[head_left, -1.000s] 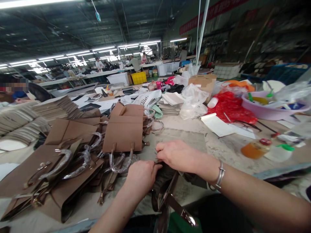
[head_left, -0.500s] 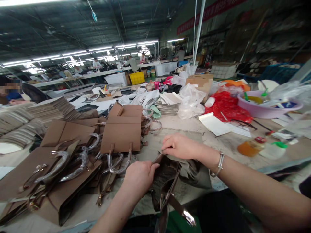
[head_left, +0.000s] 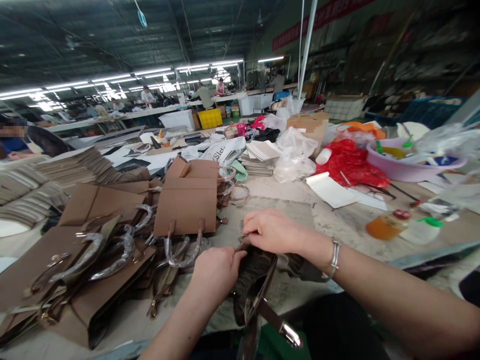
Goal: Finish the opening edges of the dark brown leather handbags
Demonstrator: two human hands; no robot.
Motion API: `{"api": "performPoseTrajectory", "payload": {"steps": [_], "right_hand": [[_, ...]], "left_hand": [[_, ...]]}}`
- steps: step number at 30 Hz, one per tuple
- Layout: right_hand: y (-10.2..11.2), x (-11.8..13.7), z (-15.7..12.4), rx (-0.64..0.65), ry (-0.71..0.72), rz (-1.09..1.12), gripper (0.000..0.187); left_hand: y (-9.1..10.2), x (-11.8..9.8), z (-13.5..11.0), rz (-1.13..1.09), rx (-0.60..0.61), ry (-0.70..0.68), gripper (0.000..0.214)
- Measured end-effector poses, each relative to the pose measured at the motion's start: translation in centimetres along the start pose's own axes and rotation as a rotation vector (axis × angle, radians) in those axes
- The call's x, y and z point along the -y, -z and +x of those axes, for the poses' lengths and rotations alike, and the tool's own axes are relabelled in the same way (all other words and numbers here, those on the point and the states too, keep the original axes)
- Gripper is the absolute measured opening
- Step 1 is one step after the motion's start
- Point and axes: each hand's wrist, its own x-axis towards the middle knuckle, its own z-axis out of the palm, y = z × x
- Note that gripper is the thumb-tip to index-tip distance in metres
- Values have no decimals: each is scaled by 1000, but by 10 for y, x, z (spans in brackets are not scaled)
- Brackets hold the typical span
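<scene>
Dim above, bright across the back

A dark, ribbed ceiling (head_left: 112, 35) spans the room, crossed by slanting beams (head_left: 180, 37). Rows of lit tube lamps (head_left: 153, 71) run beneath it, with white glare towards the far end. Below stretches a long, pale bench (head_left: 152, 112); a yellow crate (head_left: 210, 119) and white bins (head_left: 177, 120) stand before it. Right of centre rises a pale pole (head_left: 308, 50), near a red banner (head_left: 330, 16) hung high beside dim shelving (head_left: 431, 60).

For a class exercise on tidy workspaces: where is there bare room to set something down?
Bare tabletop lies between the open white paper notepad, red-lidded orange jar and silver metal bracelet. Left of the left hand, brown flat-sided bags with plastic-wrapped handles crowd it.
</scene>
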Motion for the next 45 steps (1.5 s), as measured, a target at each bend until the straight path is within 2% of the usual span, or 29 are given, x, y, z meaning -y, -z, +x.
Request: {"api": "performPoseTrajectory", "payload": {"steps": [5, 10, 14, 17, 19, 21, 23, 25, 27, 29, 33, 36, 38, 40, 42, 45], "right_hand": [[5, -10, -4, 4, -38, -22, 18], [4, -3, -1, -25, -116, -103, 19], [2, -3, 1, -105, -236, -139, 18], [4, -12, -1, -165, -298, -12, 20], [5, -16, -4, -227, -279, 143, 19], [4, -15, -4, -264, -187, 240, 17], [2, -10, -3, -197, -54, 184, 15], [-1, -3, 0, -92, 16, 62, 18], [-1, 1, 3, -53, -11, -56, 20], [-1, 0, 5, -73, -86, -107, 19], [1, -12, 0, -168, -219, -26, 13], [1, -16, -7, -223, -156, 64, 12], [0, -13, -9, -175, -60, 66, 16], [-2, -7, -8, -109, -31, 10, 19], [-4, -2, -5, -95, -73, -10, 21], [-8, -3, -2, -202, -214, 132, 15]], "left_hand": [[1, -1, 0, 4, 0, 9, 47], [2, -2, -2, -4, -15, 8, 48], [2, 0, -2, -15, -35, 18, 47], [2, 2, -2, -29, -36, 37, 48], [3, 3, -3, -33, -36, 36, 49], [3, 4, -2, -38, -34, 26, 49], [3, 4, -2, -44, -32, 24, 49], [3, 3, -1, -47, -27, 28, 49], [3, 3, 0, -44, -22, 38, 48], [3, 2, 0, -40, -17, 47, 48], [2, 2, -2, -43, -24, 46, 48], [2, 2, -2, -43, -33, 40, 49], [2, 1, -2, -47, -29, 41, 49], [3, 0, -2, -52, -11, 52, 48], [4, -1, -2, -54, 9, 63, 48], [4, 1, -1, -46, 4, 66, 50]]}}
